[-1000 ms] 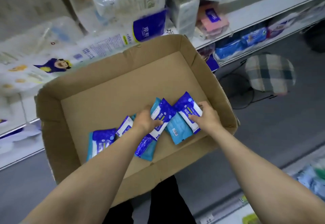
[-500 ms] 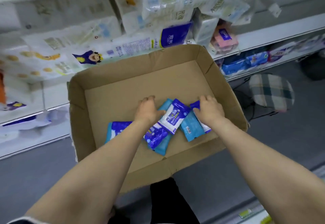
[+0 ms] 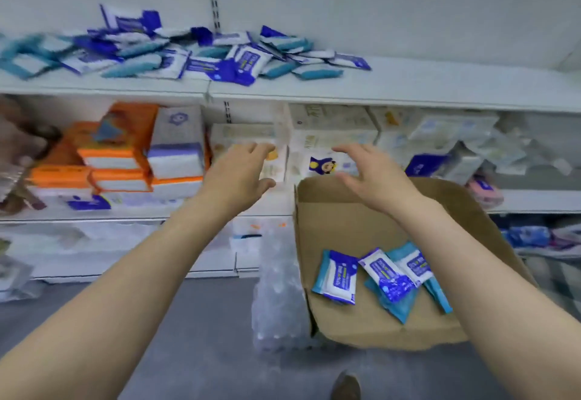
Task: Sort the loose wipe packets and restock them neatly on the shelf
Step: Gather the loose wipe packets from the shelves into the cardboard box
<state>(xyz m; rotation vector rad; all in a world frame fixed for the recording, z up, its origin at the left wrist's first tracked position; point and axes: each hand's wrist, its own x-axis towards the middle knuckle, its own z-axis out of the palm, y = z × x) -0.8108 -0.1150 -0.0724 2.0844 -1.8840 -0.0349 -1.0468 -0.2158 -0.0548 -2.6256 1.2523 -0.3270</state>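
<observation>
A loose heap of blue, white and teal wipe packets (image 3: 195, 53) lies on the upper white shelf (image 3: 408, 85). Several more wipe packets (image 3: 390, 274) lie flat in the open cardboard box (image 3: 361, 230) at the lower right. My left hand (image 3: 242, 173) and my right hand (image 3: 371, 173) are both raised in front of the middle shelf, fingers spread, holding nothing. They hang above the box's far rim and below the heap, touching neither.
Orange and white tissue packs (image 3: 125, 154) are stacked on the middle shelf at the left, pale tissue packs (image 3: 440, 135) at the right. A wrapped pack of clear bottles (image 3: 279, 292) stands on the grey floor against the box's left side. A shoe tip (image 3: 345, 387) shows below.
Both hands have left the packets in the box and risen toward the shelves, empty. The view has swung up, bringing the upper shelf's heap into sight.
</observation>
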